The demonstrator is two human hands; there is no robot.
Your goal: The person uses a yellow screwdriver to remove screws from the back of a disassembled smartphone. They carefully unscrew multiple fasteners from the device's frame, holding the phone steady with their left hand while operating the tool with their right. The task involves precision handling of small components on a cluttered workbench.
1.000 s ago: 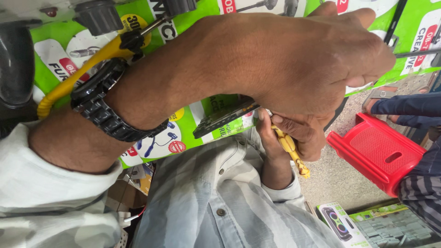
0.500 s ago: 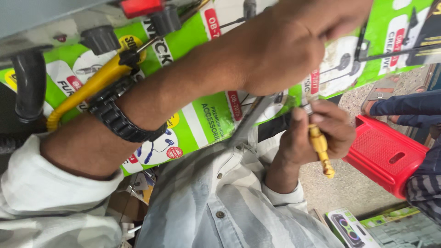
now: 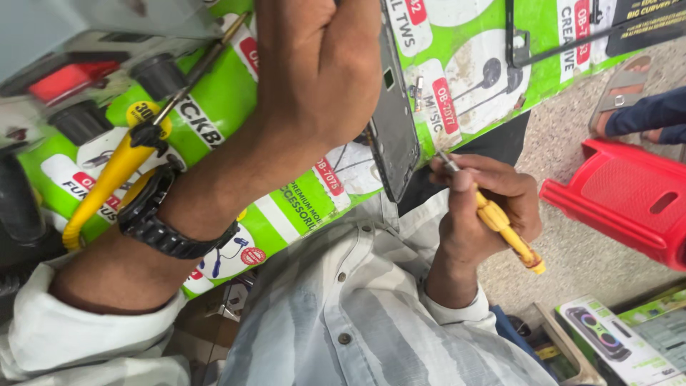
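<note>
Up close, the left hand (image 3: 321, 68) is closed around the top of a dark phone frame (image 3: 396, 121), fingers curled over its upper part so that the frame hangs edge-on below the palm, its inner side with small cut-outs turned toward the right hand. Just below and to the right of that frame, the right hand (image 3: 486, 211) is clamped on a small yellow screwdriver (image 3: 504, 229): thumb and fingers pinch the shaft near the metal tip, which points up toward the lower edge of the frame and sits very near it, though whether it touches cannot be told. The yellow handle sticks out past the heel of the right hand, slanting down and away from the body. A black wristwatch (image 3: 161, 221) wraps the left wrist, and both forearms end in pale striped shirt cuffs. Behind the left hand lies a green and white printed sheet (image 3: 457, 64) showing earphones and other accessories. Beyond the left wrist rests a soldering iron with a yellow handle (image 3: 114, 175), its rod slanting up under the forearm, beside a grey machine with black knobs and a red switch (image 3: 64, 78). Out past the right hand stands a red plastic stool (image 3: 629, 200), and above it another person's foot in a sandal (image 3: 622, 89).
</note>
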